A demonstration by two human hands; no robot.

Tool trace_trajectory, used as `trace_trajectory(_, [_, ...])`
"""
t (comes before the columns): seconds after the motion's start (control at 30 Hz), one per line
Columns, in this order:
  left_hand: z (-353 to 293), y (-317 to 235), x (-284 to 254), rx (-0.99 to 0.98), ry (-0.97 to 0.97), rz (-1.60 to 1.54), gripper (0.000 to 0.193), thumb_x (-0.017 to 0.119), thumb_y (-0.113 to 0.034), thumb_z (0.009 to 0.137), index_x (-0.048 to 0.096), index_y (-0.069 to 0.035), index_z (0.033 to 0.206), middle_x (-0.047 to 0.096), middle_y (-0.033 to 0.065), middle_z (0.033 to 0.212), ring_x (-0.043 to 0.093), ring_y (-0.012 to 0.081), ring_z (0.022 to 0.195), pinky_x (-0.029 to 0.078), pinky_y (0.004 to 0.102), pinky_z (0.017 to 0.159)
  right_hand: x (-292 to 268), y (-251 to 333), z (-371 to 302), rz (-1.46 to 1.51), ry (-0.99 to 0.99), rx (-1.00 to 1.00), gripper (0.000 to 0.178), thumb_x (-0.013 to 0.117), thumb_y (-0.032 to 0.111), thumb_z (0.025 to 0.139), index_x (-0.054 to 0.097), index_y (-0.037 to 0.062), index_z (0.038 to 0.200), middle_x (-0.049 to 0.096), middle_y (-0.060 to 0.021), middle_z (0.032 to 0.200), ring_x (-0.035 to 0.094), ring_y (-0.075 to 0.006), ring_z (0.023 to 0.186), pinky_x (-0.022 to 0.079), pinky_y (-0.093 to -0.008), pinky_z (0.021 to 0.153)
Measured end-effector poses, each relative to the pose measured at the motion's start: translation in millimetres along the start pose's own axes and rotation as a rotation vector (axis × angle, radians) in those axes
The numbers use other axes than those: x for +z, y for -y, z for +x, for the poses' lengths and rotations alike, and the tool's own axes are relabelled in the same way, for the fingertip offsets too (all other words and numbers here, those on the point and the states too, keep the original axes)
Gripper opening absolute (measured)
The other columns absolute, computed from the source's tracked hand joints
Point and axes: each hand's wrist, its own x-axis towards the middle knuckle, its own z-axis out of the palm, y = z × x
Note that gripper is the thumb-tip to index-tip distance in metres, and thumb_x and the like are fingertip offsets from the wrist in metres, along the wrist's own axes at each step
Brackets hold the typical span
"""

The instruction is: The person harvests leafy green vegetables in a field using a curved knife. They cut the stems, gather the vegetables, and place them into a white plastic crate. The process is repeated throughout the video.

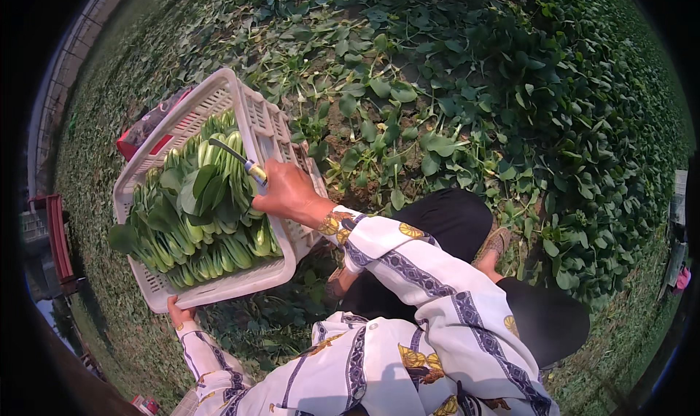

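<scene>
Right hand [290, 191], closed on the yellow handle [256, 173] of a small curved-bladed knife [232, 152]; the hand overlaps the right rim of a pale slatted crate [235, 291], though contact there cannot be told. The knife's long axis runs obliquely, handle toward the wrist, blade toward the upper left, lying above the crate's load of leafy greens [195, 197]. Left hand [179, 313], clamped on the crate's near-left corner, fingers partly hidden. The crate stands left of the wearer's knees; its right side runs from the upper corner down toward the near-right corner. In the near rows, pale stalk bases face the near rim and leaves the opposite way. Beyond the right wall lies low ground strewn with loose leaves [442, 145], giving open room; farther right, dense standing plants [601, 146] bound it. A red-and-dark bundle [149, 124] adjoins the far-left wall.
</scene>
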Motion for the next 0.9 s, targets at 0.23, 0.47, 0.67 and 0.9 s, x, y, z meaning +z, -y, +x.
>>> trace_trajectory(0.23, [-71,49,73,0.033,0.017,0.012,0.039,0.055,-0.014,0.069,0.051,0.0,0.105,0.057,0.0149,0.102,0.056,0.0353,0.094,0.049,0.0476,0.084,-129,-51,-13,0.102,0.156,0.028,0.039,0.069,0.024,0.061,0.057,-0.0046,0.085,0.062,-0.02,0.078,0.063,-0.0351,0.075,0.05,-0.04,0.071])
trace_trajectory(0.47, [-173,151,72,0.599,0.343,0.621,0.053,0.041,0.015,0.064,0.041,-0.003,0.115,0.048,0.0149,0.101,0.057,0.022,0.089,0.052,0.03,0.076,-168,-88,-26,-0.054,0.277,0.021,0.025,0.069,0.018,0.064,0.051,-0.0002,0.064,0.057,-0.0092,0.059,0.058,-0.0158,0.055,0.046,-0.0318,0.054])
trace_trajectory(0.67, [-205,184,132,0.095,0.12,-0.114,0.03,0.055,-0.01,0.076,0.05,0.0,0.103,0.055,0.0122,0.099,0.057,0.0275,0.091,0.051,0.0399,0.08,-216,-95,-62,-0.171,0.2,0.156,0.025,0.067,0.02,0.067,0.053,0.0,0.064,0.056,-0.0064,0.059,0.056,-0.0133,0.052,0.047,-0.0305,0.051])
trace_trajectory(0.9, [-188,187,150,-0.04,0.271,-0.194,0.034,0.055,-0.005,0.076,0.045,0.002,0.109,0.052,0.014,0.106,0.055,0.0313,0.098,0.048,0.0457,0.088,-216,-83,-92,-0.212,0.051,0.273,0.018,0.061,0.018,0.068,0.053,0.0012,0.07,0.054,-0.0032,0.062,0.052,-0.0105,0.055,0.045,-0.0277,0.052])
